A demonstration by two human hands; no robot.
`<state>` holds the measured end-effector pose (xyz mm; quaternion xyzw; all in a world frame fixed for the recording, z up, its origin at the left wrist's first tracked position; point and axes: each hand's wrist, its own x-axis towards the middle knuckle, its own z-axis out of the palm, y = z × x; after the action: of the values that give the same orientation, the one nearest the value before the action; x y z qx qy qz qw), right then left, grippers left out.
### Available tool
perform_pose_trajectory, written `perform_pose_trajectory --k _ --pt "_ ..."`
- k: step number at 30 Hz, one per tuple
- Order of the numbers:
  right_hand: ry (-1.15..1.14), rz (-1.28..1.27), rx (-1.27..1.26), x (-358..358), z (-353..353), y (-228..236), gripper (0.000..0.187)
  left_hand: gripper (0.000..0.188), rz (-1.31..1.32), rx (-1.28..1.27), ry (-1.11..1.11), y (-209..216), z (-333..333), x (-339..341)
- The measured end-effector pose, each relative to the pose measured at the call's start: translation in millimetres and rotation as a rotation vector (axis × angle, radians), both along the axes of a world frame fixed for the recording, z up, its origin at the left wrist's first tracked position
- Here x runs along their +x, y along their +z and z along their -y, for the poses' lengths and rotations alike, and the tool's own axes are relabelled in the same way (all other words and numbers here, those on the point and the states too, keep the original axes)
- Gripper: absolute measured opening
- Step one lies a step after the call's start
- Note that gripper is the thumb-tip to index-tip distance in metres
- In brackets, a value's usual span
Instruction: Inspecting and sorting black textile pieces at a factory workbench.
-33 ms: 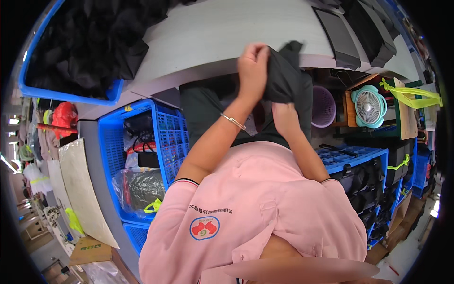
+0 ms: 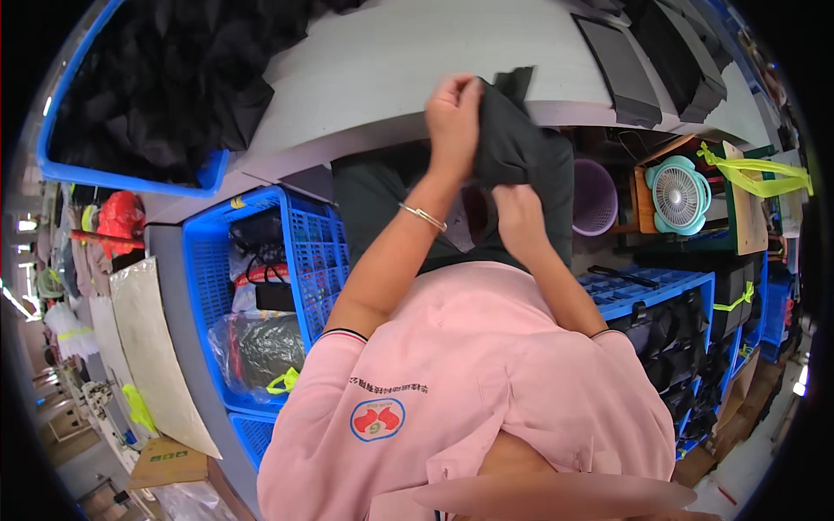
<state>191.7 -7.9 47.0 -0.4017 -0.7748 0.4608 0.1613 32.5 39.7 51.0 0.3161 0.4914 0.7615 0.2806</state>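
A black fabric piece is held up at the table's near edge, above my lap. My left hand, with a bangle on its wrist, has its fingers closed on the fabric's upper left corner. Lower down, my right hand grips the bottom edge of the cloth, its fingertips hidden by the folds. A narrow end of the fabric sticks up at the top and rests over the tabletop.
The pale table spans the far side. A blue crate of black cloth stands at its left; dark flat pieces lie at its right. Beside me are a blue basket, a purple bin, a fan and a crate.
Both hands and the black fabric have shifted a little to the left. The fabric hangs more spread, and its top end has tipped left.
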Motion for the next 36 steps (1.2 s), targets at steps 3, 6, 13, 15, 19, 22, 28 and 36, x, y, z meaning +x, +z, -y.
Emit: perform_pose_trajectory --k 3,6,13,15,19,22,28,36 --pt "0.179 -0.272 0.251 10 23 8 0.018 0.013 -0.08 0.035 0.125 -9 -15 -49" --pt "0.274 -0.404 0.115 34 38 -4 0.015 0.013 0.078 0.041 0.192 -10 -10 -82" --pt "-0.209 -0.718 -0.486 43 9 -29 0.033 0.009 0.095 0.02 -0.069 22 36 -49" --pt "-0.274 -0.523 0.278 26 -16 -19 0.039 0.007 0.096 0.04 -0.095 26 40 -39" --pt "-0.225 -0.555 0.295 -15 -40 18 0.039 0.006 -0.002 -0.025 -0.22 32 45 -13" --pt "-0.097 -0.573 -0.266 -9 -56 28 0.029 0.007 0.062 -0.044 -0.338 34 47 -13" --pt "0.003 -0.696 -0.672 -4 -56 16 0.027 0.008 0.119 -0.151 -0.416 31 45 -28" --pt "-0.138 -0.409 0.2 -23 -47 18 0.025 0.007 0.133 -0.222 -0.471 29 41 -37"
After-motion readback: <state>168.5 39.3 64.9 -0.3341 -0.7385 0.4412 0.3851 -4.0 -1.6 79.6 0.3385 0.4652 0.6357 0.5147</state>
